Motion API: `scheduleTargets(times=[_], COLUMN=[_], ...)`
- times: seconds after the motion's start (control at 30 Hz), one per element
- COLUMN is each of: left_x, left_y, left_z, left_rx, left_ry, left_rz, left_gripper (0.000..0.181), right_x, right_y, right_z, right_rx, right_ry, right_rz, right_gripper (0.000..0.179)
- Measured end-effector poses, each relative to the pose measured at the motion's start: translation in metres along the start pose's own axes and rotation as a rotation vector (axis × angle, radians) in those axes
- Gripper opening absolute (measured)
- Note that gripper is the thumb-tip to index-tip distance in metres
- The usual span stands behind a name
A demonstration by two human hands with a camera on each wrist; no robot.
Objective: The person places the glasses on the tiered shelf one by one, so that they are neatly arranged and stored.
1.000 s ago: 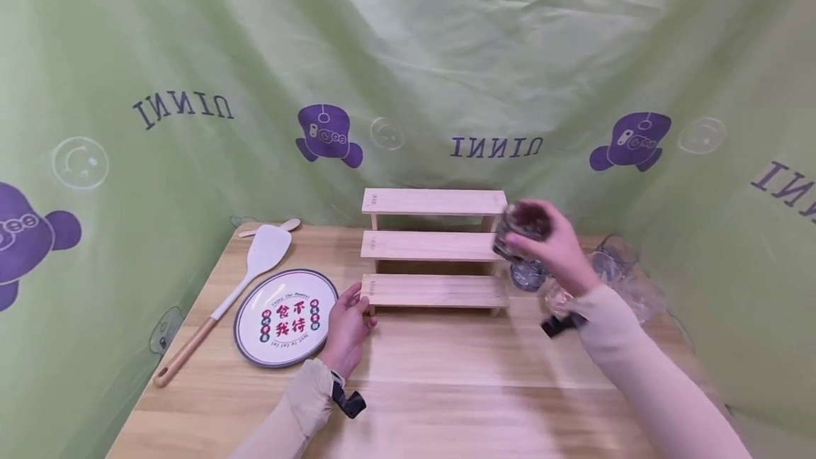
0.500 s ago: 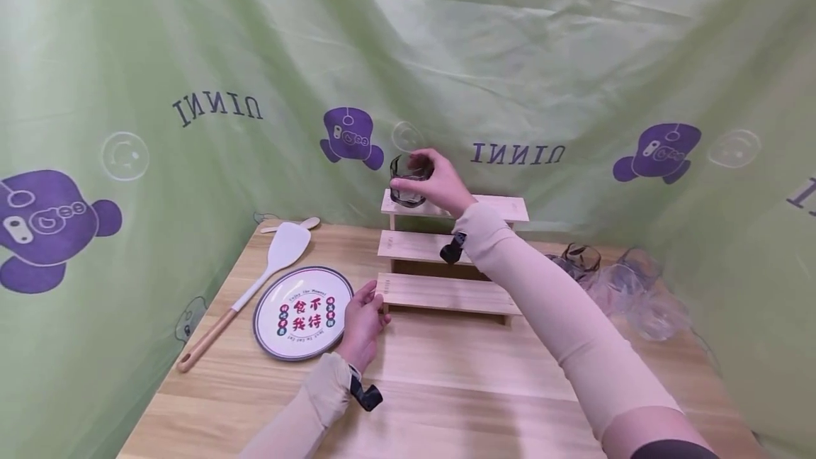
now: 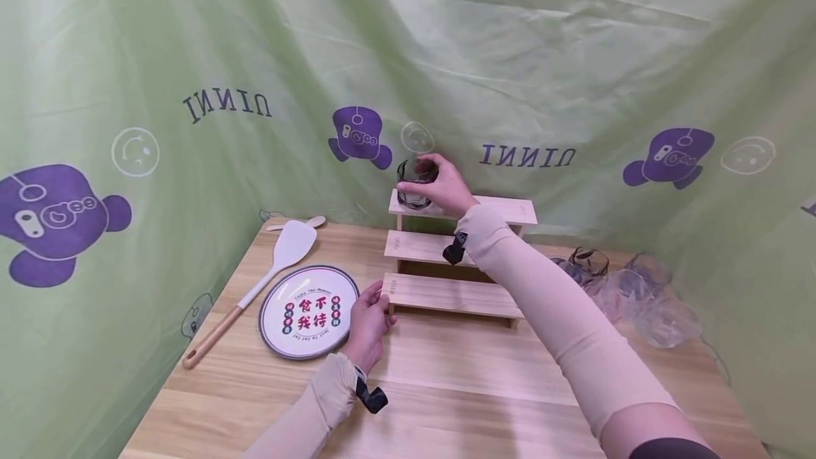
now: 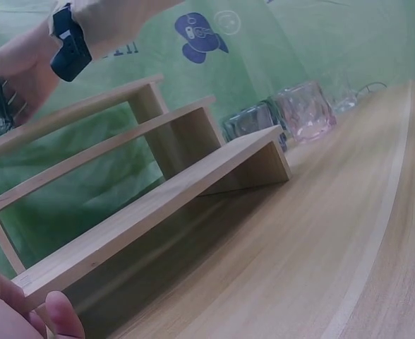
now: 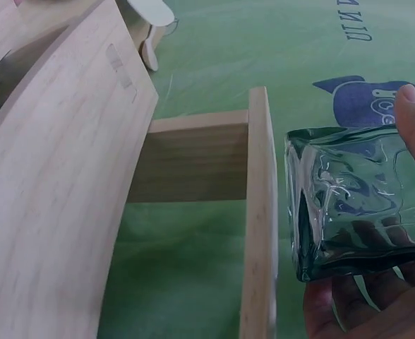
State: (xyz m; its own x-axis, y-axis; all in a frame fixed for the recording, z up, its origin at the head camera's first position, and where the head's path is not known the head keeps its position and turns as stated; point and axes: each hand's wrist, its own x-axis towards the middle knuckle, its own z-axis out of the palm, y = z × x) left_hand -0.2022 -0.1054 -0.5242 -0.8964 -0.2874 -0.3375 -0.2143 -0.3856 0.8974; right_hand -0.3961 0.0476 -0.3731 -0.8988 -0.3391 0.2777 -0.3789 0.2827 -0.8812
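Note:
A three-tier wooden display stand stands at the middle of the table. My right hand grips a clear, grey-green glass cup by its sides, thumb on one side and fingers on the other. The cup is upright over the left end of the top tier, its base right at the board in the right wrist view. My left hand holds the left end of the lowest tier, thumb and fingers around the board's corner. The forearm covers the right part of the lower tiers in the head view.
Left of the stand lie a round plate with red lettering, a white turner with a wooden handle, and a small spoon. Several clear and tinted glasses cluster at the right. A green curtain surrounds the table.
My right hand has carried the glass cup leftward from the stand's right side to the top tier's left end, moving little in the last half second. The left hand stays at the lowest tier.

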Motion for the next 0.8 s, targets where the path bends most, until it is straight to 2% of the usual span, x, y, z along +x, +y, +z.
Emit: scheduleTargets(times=[0.27, 0.47, 0.57, 0.63, 0.8], left_x=[0.001, 0.001, 0.003, 0.003, 0.004], left_y=[0.000, -0.003, -0.004, -0.005, -0.005], left_z=[0.000, 0.000, -0.002, -0.003, -0.005], left_rx=[0.002, 0.005, 0.003, 0.005, 0.011], left_ry=[-0.012, -0.017, -0.022, -0.028, -0.034], left_rz=[0.005, 0.009, 0.011, 0.012, 0.015], left_gripper=[0.045, 0.044, 0.045, 0.045, 0.046], right_x=[-0.003, -0.017, -0.033, -0.048, -0.105], right_y=[0.000, -0.006, -0.002, 0.004, 0.024], right_z=[0.001, -0.020, -0.037, -0.052, -0.095], right_rx=[-0.014, -0.105, -0.109, -0.074, 0.028], right_ry=[-0.011, -0.129, -0.156, -0.135, 0.014], right_rz=[0.052, 0.094, 0.096, 0.075, -0.017], right_gripper=[0.079, 0.094, 0.099, 0.094, 0.073])
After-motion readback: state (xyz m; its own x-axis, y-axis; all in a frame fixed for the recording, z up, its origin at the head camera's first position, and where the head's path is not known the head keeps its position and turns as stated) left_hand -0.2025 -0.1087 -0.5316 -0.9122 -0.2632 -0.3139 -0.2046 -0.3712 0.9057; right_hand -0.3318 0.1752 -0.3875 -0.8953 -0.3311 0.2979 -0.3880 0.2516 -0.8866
